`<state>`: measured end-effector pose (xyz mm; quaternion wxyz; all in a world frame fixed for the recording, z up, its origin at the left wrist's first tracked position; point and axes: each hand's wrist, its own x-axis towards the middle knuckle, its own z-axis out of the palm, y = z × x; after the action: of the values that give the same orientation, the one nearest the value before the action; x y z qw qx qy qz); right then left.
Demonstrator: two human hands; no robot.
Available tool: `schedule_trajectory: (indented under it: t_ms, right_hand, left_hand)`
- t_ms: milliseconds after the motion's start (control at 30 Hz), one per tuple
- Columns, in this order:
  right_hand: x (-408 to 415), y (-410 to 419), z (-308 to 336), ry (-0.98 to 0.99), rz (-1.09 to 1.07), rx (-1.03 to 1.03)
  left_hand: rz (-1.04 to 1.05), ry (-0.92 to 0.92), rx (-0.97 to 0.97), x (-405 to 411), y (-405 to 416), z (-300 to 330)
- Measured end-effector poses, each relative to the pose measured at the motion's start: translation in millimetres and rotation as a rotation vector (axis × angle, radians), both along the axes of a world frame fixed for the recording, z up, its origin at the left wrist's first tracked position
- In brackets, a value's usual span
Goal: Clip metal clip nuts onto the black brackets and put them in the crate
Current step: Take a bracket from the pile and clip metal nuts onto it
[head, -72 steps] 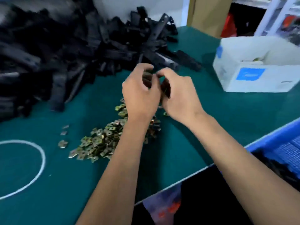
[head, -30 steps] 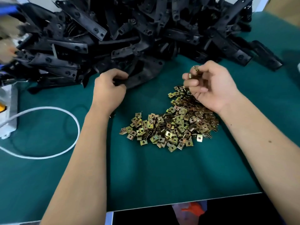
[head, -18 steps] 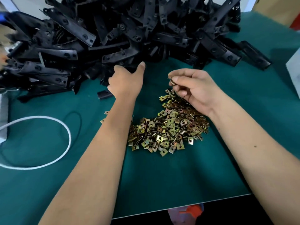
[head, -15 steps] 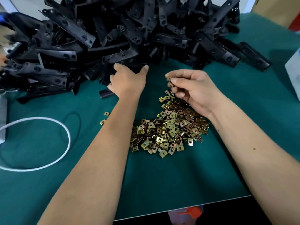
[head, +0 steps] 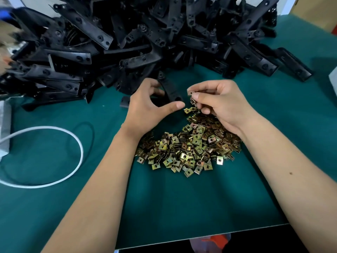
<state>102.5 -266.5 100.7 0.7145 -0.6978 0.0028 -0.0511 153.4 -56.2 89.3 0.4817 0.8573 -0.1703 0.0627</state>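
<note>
Lowest in the frame, the dark green table mat point(head: 182, 207) runs to its near edge, both bare forearms crossing it. At centre lies the loose heap of small brass-coloured metal clip nuts point(head: 189, 145). Just above it, centre right, the right hand point(head: 220, 105) pinches 1 square clip nut point(head: 190, 92) between thumb and forefinger, with more nuts seemingly tucked under its curled fingers. Centre left, the left hand point(head: 145, 106) curls its fingers round 1 curved black plastic bracket point(head: 169, 88), thumb stretched toward the nut. Nut and bracket are near, not yet touching. To do this well, I judge the nut's open mouth should face the bracket's edge and slide on squarely over its hole. A looped white cable point(head: 73, 136) lies at left. Across the top sprawls the large pile of black brackets point(head: 145, 33). The crate is out of view.
</note>
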Motion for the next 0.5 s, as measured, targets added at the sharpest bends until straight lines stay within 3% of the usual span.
schedule_trajectory:
  t_ms: [167, 500]
  right_hand:
    - [1.9, 2.6, -5.0, 0.000, -0.014, -0.062]
    - [1.1, 5.7, -6.6, -0.014, -0.015, -0.063]
  left_hand:
    - [-0.088, -0.084, 0.088, -5.9, -4.3, 4.3]
    - [-0.111, -0.186, 0.062, -10.1, -10.2, 5.9]
